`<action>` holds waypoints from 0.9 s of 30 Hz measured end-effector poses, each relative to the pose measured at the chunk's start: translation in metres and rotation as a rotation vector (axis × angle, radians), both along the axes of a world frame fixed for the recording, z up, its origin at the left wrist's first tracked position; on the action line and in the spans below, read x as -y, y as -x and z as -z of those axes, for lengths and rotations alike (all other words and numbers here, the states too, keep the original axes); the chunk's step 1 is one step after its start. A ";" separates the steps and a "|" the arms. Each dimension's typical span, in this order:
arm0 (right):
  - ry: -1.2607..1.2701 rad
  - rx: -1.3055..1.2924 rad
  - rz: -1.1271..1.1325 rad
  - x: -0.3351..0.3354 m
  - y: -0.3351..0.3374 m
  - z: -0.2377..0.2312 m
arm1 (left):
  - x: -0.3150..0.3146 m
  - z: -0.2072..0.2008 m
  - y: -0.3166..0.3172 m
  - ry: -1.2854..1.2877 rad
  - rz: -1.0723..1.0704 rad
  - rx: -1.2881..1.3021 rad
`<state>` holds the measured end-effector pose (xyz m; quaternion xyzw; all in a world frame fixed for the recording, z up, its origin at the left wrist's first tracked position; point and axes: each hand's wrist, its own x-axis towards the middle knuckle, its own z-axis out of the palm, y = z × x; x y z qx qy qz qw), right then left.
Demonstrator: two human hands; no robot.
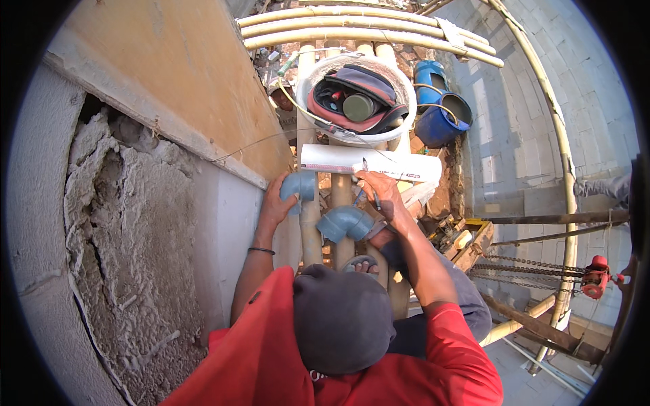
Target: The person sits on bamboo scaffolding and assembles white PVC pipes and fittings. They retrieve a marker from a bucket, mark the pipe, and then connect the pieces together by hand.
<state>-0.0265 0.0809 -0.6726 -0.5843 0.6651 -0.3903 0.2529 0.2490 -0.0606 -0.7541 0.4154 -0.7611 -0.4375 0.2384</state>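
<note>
Neither of my own hands shows. Below the middle, a co-worker crouches in a dark cap (342,321) and a red shirt (433,365). That person's left hand (272,206) grips a blue-grey pipe elbow (298,184). The co-worker's right hand (381,191) rests at a white plastic pipe (332,159), with a slim pen-like object (376,199) between the fingers. The pipe lies crosswise on bamboo poles. Nearer the co-worker's sandalled foot (365,265) sits a second blue-grey elbow fitting (344,223).
Beyond the pipe stands a white bucket (405,88) holding a bag (369,78). Blue containers (437,128) are to its right. Bamboo rails (379,32) cross the far side. A rough wall (142,237) bounds the left; a red chain hoist (596,277) hangs at right.
</note>
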 end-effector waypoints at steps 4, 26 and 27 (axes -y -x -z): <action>-0.101 -0.499 -0.276 -0.030 -0.031 0.013 | -0.002 -0.005 0.005 -0.052 -0.016 -0.011; -0.260 -0.241 0.626 -0.019 -0.072 0.005 | -0.002 0.001 0.002 -0.034 -0.012 -0.093; -0.270 -0.206 0.616 -0.018 -0.071 0.003 | -0.003 0.000 0.001 -0.045 -0.014 -0.086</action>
